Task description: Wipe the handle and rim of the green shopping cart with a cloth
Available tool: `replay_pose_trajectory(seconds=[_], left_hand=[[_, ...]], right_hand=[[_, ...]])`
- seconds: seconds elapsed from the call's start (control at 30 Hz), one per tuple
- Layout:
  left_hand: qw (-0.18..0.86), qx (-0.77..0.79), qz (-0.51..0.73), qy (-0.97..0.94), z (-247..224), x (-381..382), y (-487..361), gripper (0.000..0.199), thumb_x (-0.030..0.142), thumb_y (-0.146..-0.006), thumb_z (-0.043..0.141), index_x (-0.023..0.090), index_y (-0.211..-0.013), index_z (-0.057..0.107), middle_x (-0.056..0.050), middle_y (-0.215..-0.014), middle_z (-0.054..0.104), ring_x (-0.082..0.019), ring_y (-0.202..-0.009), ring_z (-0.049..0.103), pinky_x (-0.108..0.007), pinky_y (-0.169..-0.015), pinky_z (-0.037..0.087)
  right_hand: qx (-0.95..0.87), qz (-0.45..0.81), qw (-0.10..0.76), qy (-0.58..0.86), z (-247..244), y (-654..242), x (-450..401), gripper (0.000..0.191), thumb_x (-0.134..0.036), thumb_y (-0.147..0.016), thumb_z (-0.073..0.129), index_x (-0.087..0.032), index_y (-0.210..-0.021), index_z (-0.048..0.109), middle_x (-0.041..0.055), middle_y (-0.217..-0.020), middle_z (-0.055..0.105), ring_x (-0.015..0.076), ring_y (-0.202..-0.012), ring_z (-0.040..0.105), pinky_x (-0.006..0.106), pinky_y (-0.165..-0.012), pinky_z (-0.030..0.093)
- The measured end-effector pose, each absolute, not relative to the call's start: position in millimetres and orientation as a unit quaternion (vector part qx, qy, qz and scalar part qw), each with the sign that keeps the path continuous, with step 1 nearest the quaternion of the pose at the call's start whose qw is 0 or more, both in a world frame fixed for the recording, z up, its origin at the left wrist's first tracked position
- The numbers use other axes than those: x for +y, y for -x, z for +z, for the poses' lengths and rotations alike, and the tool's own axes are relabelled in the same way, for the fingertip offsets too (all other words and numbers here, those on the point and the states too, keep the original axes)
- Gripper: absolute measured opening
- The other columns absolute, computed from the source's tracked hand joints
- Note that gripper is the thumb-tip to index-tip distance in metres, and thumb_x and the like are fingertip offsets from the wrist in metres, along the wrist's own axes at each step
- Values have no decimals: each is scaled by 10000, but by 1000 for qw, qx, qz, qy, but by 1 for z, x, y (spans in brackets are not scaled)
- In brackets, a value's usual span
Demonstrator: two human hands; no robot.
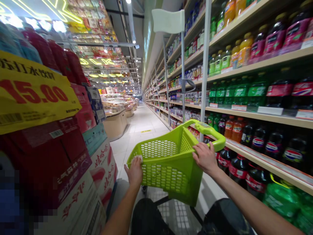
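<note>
A lime-green plastic shopping cart [166, 174] stands side-on in front of my knees, its handle [207, 130] toward the shelves. The visible inside of its basket is bare. At the left end, my left hand [134, 173] is closed over the rim, its thumb sticking out. Under those fingertips shows a small white crumpled piece [137, 158], like tissue or cloth. My right hand [204, 157] lies over the basket's rim at the other end, just below the handle, fingers bent over the edge.
Shelves of drink bottles [244, 91] line the right side. On the left rise stacked drink cartons [102, 163] with a yellow price sign [36, 93]. A grey post [183, 71] carrying a blank panel stands behind the cart. Display bins [114, 125] flank the tiled aisle [139, 120].
</note>
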State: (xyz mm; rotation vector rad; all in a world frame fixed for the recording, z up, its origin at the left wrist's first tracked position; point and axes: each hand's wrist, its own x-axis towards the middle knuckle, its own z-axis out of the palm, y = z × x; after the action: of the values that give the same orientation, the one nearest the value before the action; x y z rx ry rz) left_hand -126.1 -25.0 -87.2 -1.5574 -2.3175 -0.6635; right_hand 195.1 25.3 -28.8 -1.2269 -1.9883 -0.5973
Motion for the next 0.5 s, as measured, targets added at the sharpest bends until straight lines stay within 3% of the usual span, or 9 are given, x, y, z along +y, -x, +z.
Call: replay_pose_trajectory(seconds=[0.23, 0.5], left_hand=[[139, -660, -243, 698, -83, -12, 48, 479, 71, -787, 335, 270, -1207, 452, -14, -1300, 422, -175, -1204, 368, -505, -1045, 112], [117, -786, -272, 543, -92, -19, 92, 434, 112, -818, 312, 234, -1209, 457, -31, -1325, 384, -234, -1220, 335, -560, -1005, 163]], right_hand=[[-771, -247, 359, 463, -30, -196, 26, 258, -275, -810, 422, -183, -968, 604, 54, -983, 614, 214, -1011, 462, 443, -1007, 112], [-768, -230, 373, 468, -29, -191, 24, 264, -281, -812, 422, -181, -971, 607, 59, -978, 614, 223, -1008, 470, 455, -1009, 124]])
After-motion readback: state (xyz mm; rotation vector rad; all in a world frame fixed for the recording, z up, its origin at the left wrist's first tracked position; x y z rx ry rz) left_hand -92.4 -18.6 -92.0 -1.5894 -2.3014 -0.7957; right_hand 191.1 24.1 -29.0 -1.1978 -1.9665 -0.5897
